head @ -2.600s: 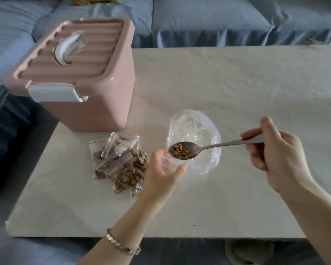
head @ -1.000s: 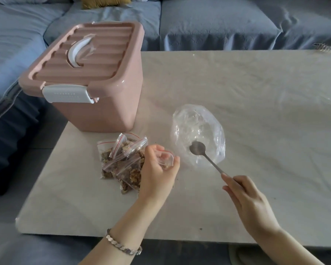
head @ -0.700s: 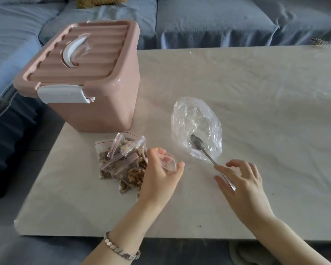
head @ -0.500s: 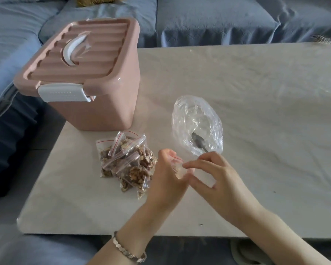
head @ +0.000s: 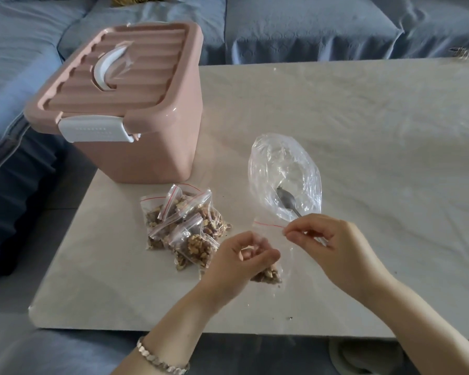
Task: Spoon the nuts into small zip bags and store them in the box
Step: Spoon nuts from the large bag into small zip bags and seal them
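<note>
Left hand point(head: 238, 263) grips, right hand point(head: 333, 244) pinches an unsealed zip bag point(head: 268, 274); filled bags point(head: 184, 228) at ten o'clock await the closed box point(head: 125, 104).

Soft, even daylight casts weak shadows and a faint sheen on the table point(head: 363, 125), while the edges bow.

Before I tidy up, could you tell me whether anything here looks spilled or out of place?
Only minor things: a few dark crumbs lie loose on the table near its front edge, and the spoon lies with its bowl inside the large clear bag. Nothing looks damaged.
</note>
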The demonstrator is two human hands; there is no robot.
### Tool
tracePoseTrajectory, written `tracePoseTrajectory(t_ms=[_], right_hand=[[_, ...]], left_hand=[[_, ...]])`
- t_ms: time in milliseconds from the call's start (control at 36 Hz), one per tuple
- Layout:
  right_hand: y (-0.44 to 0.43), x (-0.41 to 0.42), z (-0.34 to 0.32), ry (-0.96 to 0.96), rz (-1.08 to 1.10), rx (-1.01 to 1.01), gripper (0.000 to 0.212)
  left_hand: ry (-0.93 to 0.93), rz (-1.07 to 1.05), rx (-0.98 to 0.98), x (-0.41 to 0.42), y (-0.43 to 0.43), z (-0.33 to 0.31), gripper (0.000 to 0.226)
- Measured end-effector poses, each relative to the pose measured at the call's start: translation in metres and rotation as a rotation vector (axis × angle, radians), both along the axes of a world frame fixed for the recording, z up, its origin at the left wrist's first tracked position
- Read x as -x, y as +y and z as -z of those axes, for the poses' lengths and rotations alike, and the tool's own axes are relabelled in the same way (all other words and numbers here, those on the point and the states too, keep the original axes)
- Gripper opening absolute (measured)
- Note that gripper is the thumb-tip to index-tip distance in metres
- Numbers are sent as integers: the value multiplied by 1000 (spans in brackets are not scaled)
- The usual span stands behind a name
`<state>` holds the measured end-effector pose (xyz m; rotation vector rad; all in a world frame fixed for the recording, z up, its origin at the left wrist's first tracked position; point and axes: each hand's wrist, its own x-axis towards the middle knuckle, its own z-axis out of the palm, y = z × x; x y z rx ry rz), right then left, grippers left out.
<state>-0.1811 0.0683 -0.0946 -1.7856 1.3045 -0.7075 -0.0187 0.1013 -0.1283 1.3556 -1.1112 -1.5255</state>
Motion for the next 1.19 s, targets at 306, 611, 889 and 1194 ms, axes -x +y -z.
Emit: tracePoseTrajectory(t_ms=[306,611,889,1194], right_hand=[[15,-9,8,-408,209,-236,25],[22,-8,9,-667,365,-425,23],[25,-6,10,-659,352,-399,29],[30,-10,16,-662,328,-343,33]], left_hand=[[97,-207,-4,6,7,-7,13],[33,-245,93,4,13,-9,14],[-99,-188,108,-1,9,-14,17],[-312,-129,200,-6,18,-11,8]])
